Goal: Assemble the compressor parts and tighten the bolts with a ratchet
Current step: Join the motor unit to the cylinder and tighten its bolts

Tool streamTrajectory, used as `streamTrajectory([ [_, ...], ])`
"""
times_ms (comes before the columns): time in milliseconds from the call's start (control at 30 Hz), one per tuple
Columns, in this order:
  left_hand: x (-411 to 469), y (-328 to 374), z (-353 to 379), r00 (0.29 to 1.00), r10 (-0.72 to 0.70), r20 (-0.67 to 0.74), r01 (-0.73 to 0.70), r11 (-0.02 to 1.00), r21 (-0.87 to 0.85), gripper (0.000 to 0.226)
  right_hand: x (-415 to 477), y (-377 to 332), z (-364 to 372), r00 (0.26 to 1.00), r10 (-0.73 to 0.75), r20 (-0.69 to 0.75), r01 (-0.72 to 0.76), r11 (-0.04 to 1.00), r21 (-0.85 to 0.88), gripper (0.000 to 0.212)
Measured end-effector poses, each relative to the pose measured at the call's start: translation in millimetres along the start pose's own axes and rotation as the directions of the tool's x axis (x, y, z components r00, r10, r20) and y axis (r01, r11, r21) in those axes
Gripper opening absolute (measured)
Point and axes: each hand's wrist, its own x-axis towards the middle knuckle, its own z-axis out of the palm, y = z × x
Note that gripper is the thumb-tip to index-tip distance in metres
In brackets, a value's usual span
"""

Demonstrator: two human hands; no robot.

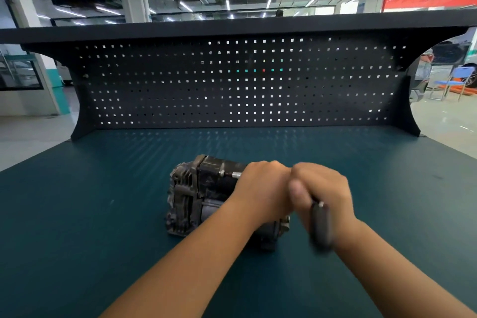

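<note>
Right hand (325, 193) gripping blurred ratchet (320, 227), left hand (260, 188) apparently on compressor (196, 193)

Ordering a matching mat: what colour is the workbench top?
Dark teal; the workbench top shows best in the head view.

I see the grimy dark compressor (198, 196) lying near centre, finned end to the left, and the black-handled ratchet (321, 227), blurred, at its right end, handle pointing near.
</note>
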Motion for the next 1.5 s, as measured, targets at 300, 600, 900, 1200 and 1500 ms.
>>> streamTrajectory([
  [300, -5, 6, 11, 0.981, -0.056, -0.187, 0.091, 0.979, 0.184, 0.032, 36, 38, -11, 0.229, 0.877, 0.422, -0.693, -0.157, 0.704, 0.036],
  [600, -4, 1, 10, 0.978, -0.023, -0.208, 0.049, 0.992, 0.118, 0.025, -10, 7, -9, 0.996, 0.037, 0.086, -0.034, 0.999, -0.039, 0.054],
  [900, -9, 4, 16, 0.969, -0.041, -0.243, 0.059, 0.996, 0.068, 0.02, 32, 45, -5, 0.143, 0.889, 0.435, -0.662, -0.241, 0.71, 0.035],
  [1200, -6, -3, 9, 0.962, -0.024, -0.272, 0.044, 0.997, 0.065, 0.021, -17, 12, -3, 0.962, -0.223, 0.156, 0.251, 0.948, -0.193, 0.049],
  [1500, -6, -1, 19, 0.963, -0.05, -0.265, 0.078, 0.992, 0.096, 0.01, 30, 33, -6, 0.223, 0.894, 0.389, -0.776, -0.079, 0.626, 0.035],
])
